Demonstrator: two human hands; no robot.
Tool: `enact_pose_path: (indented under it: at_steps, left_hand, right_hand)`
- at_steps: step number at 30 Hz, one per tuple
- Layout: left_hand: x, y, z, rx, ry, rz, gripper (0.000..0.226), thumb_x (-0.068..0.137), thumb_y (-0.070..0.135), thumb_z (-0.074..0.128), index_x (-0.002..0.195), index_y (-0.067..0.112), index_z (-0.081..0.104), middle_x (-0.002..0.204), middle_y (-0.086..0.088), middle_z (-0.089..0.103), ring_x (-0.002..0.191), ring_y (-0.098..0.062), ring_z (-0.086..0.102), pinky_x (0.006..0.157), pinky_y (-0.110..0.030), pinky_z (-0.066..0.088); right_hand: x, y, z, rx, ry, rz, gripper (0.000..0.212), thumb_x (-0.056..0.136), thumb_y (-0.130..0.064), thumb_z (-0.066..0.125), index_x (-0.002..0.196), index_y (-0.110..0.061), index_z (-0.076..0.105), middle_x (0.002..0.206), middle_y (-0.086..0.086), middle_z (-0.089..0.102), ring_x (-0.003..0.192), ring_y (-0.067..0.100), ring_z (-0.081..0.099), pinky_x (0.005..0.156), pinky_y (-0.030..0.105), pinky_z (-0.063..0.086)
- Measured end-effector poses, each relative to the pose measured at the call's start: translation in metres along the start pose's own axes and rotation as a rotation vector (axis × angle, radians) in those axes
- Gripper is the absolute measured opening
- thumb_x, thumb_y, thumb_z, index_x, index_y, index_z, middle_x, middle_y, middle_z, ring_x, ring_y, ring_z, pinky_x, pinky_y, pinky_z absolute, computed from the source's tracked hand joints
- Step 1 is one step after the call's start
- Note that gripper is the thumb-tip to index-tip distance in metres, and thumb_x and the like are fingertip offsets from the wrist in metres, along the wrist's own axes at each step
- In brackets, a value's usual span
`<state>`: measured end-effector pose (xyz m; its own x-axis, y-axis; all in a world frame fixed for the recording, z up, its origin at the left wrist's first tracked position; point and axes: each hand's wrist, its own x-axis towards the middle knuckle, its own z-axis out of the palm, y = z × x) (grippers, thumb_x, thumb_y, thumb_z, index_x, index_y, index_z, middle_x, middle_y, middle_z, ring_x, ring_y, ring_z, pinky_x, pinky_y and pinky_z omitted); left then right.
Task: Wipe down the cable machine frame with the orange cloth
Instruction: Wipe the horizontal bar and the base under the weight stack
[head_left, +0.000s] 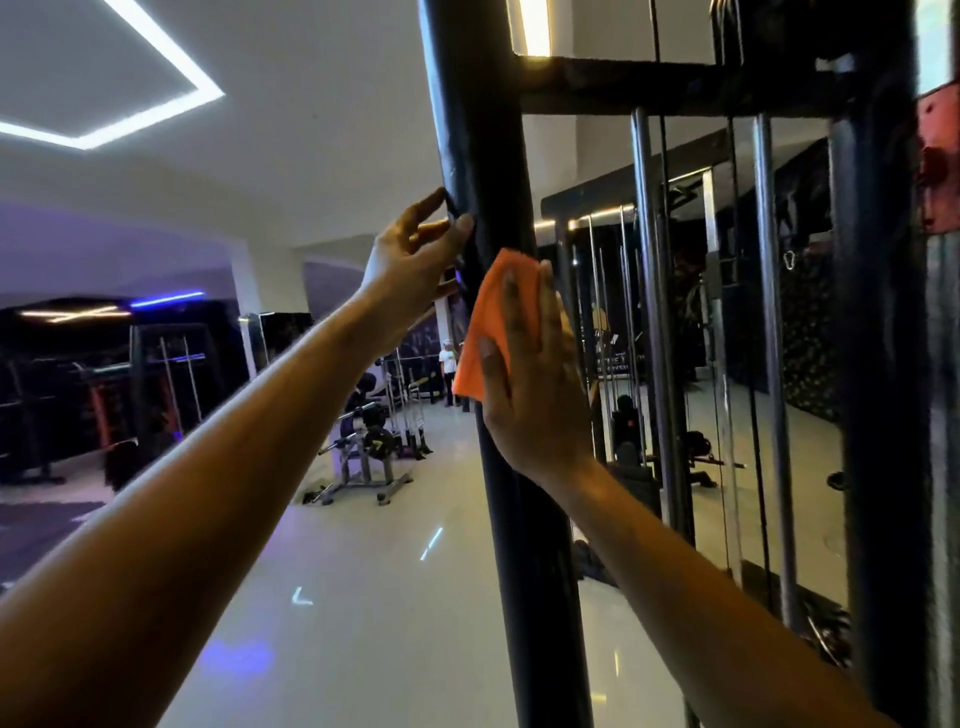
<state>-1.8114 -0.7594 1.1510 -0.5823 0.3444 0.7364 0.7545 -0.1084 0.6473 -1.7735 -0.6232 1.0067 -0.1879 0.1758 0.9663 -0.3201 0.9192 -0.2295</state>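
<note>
Dim gym floor, polished and pale, lit by strip lights in the ceiling, forms the backdrop, with a plate-loaded weight machine (363, 447) seen well behind the arms. At centre, the black tubular steel upright of the cable machine frame (480, 130) is being wiped with a small folded orange cloth (485, 322).

The cloth is pressed flat against the upright by the right hand (530, 384), at roughly mid-height of the visible post. Its fingers (545, 306) are laid out nearly straight and close together over the fabric, nothing being curled round it; the cloth's left edge sticks out past the thumb. The left hand (410, 265) is set just above, its fingers (452, 228) loosely spread with the tips touching the post's left side, apparently for steadying; no firm grip can be made out.

The cloth is judged light, soft and limp, best controlled by flat palm pressure, since it could slip from under the hand. The frame is judged rigid, heavy and fixed, its painted surface smooth, so firm strokes should be tolerated.
</note>
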Motion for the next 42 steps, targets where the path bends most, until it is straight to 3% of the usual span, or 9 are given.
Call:
enact_pose_path:
  at_steps: [5,9,13,17,21,30,34,36,42]
  left_hand:
    - [-0.014,-0.012,-0.001,-0.014,-0.026,-0.022,0.067,0.104,0.031,0.071,0.163,0.023,0.041,0.137,-0.004,0.07,0.116,-0.016,0.075,0.09,-0.037,0.065]
    - [-0.017,0.001,-0.001,-0.038,-0.027,-0.078,0.058,0.105,0.03,0.069,0.158,0.024,0.046,0.13,-0.002,0.073,0.106,-0.014,0.078,0.087,-0.035,0.066]
    - [-0.018,0.007,-0.004,-0.03,-0.039,-0.095,0.052,0.107,0.035,0.066,0.155,0.026,0.049,0.127,0.001,0.075,0.105,-0.012,0.078,0.079,-0.028,0.064]
    - [-0.025,-0.008,-0.003,-0.041,-0.053,-0.095,0.061,0.104,0.034,0.072,0.158,0.026,0.045,0.128,-0.003,0.076,0.112,-0.017,0.077,0.094,-0.041,0.064]
    - [-0.041,-0.025,-0.004,-0.048,-0.116,-0.134,0.063,0.103,0.032,0.072,0.159,0.026,0.043,0.129,-0.001,0.076,0.116,-0.018,0.075,0.095,-0.041,0.064]
    - [-0.068,-0.049,-0.001,-0.024,-0.147,-0.143,0.06,0.101,0.031,0.075,0.154,0.033,0.048,0.139,-0.001,0.07,0.123,-0.017,0.072,0.1,-0.045,0.062]
    - [-0.089,-0.072,0.004,-0.087,-0.171,-0.207,0.062,0.103,0.026,0.072,0.159,0.028,0.045,0.139,-0.005,0.07,0.12,-0.016,0.073,0.094,-0.038,0.064]
    - [-0.099,-0.084,0.006,-0.095,-0.171,-0.239,0.06,0.103,0.028,0.072,0.158,0.027,0.047,0.137,-0.004,0.072,0.121,-0.018,0.073,0.101,-0.045,0.062]
    - [-0.12,-0.099,0.016,-0.137,-0.158,-0.296,0.055,0.105,0.034,0.069,0.156,0.025,0.049,0.135,0.0,0.074,0.124,-0.018,0.072,0.108,-0.046,0.057]
  right_hand:
    - [-0.098,0.016,0.0,-0.068,-0.11,0.013,0.069,0.115,-0.038,0.046,0.174,-0.02,0.013,0.183,0.007,-0.008,0.169,0.034,0.0,0.133,0.058,0.02]
    - [-0.045,0.005,-0.004,-0.144,-0.095,-0.053,0.068,0.115,-0.044,0.044,0.174,-0.027,0.016,0.182,0.011,-0.008,0.168,0.04,0.002,0.124,0.07,0.035]
    - [-0.004,-0.009,-0.003,-0.295,-0.046,-0.108,0.065,0.115,-0.047,0.039,0.174,-0.029,0.019,0.182,0.016,-0.003,0.167,0.042,0.003,0.126,0.066,0.032]
    - [-0.069,0.001,0.001,-0.249,-0.032,-0.046,0.065,0.116,-0.042,0.046,0.173,-0.022,0.023,0.182,0.016,-0.002,0.168,0.041,-0.001,0.13,0.064,0.022]
    - [-0.132,0.013,0.004,-0.186,-0.101,-0.005,0.068,0.114,-0.046,0.05,0.173,-0.024,0.024,0.182,0.014,-0.002,0.167,0.042,0.001,0.127,0.069,0.028]
    - [-0.092,0.008,0.01,-0.096,-0.028,0.035,0.062,0.116,-0.043,0.044,0.172,-0.023,0.026,0.181,0.017,-0.002,0.167,0.042,0.008,0.126,0.066,0.033]
    - [-0.191,0.024,0.009,-0.044,-0.148,0.106,0.065,0.116,-0.044,0.04,0.173,-0.033,0.01,0.182,0.009,-0.009,0.168,0.038,0.006,0.118,0.07,0.043]
    - [-0.226,0.03,0.007,-0.038,-0.205,0.134,0.068,0.116,-0.048,0.037,0.173,-0.037,0.002,0.182,0.006,-0.01,0.168,0.037,0.005,0.117,0.07,0.043]
    - [-0.161,0.019,0.008,-0.009,-0.15,0.14,0.065,0.116,-0.05,0.034,0.174,-0.025,0.016,0.182,0.007,-0.011,0.166,0.038,0.014,0.122,0.065,0.04]
